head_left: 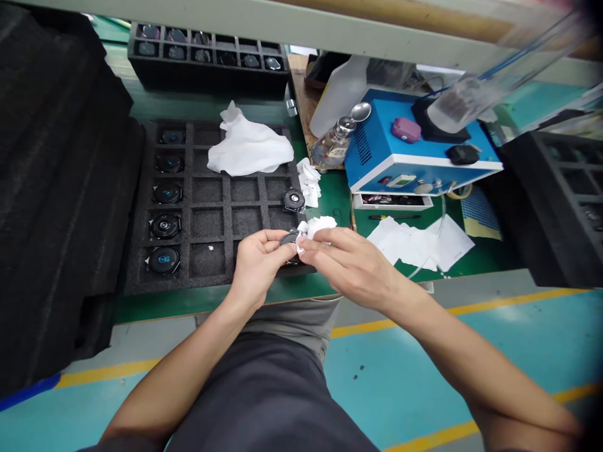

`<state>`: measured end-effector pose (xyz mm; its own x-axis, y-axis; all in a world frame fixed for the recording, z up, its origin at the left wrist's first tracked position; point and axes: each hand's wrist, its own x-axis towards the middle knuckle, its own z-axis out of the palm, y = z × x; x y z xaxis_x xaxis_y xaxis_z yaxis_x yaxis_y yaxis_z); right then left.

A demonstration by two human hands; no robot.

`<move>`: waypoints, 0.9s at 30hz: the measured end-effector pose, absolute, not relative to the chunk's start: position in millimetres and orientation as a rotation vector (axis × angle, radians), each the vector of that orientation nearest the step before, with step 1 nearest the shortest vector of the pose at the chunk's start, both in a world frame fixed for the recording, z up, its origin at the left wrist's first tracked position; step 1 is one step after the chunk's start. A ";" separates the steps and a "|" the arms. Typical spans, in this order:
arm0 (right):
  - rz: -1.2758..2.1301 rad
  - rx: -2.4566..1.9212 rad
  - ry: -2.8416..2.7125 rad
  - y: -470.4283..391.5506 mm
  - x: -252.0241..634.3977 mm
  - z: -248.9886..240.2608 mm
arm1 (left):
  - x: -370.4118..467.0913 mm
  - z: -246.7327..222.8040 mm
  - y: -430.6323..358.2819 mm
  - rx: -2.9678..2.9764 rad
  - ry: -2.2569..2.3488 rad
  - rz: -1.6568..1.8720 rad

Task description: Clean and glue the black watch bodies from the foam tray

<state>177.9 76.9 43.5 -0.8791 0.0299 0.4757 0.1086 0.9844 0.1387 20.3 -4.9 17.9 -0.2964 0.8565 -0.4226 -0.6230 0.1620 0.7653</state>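
Observation:
My left hand [257,260] pinches a round black smartwatch body [288,239] between thumb and fingers, over the front right corner of a black foam tray [186,235]. Against the watch's right side, my right hand [355,267] presses a crumpled white wipe [321,223] in its closed fingertips. Part of the watch is hidden behind my fingers. Several similar watch bodies [164,259] sit in the tray's left column, some with lit dials. Another watch body [294,199] lies at the tray's right edge. A white cloth [252,147] covers some of the back compartments.
Right of the tray stand a glass dispenser bottle [332,143], a white plastic bottle [342,94] and a blue machine [377,141]. White sheets [414,245] lie before it. A second foam tray [207,75] stands behind; black foam [70,188] is stacked left.

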 end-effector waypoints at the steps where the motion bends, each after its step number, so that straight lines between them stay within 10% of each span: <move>1: -0.218 -0.085 -2.636 76.7 178.9 43.7 | 20.2 18.0 -4.8 0.268 1.153 1.489; 17: 0.751 -0.994 -1.811 143.1 206.6 54.5 | 12.1 14.9 -2.4 0.238 1.158 1.551; 27: 0.624 -1.225 -1.594 156.9 251.3 58.6 | 13.1 22.8 0.1 0.315 1.084 1.721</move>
<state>251.3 156.9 58.6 0.0015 0.9203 0.3912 0.4098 0.3563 -0.8397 13.1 0.1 22.8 -0.4341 0.8571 -0.2776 -0.6203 -0.0609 0.7820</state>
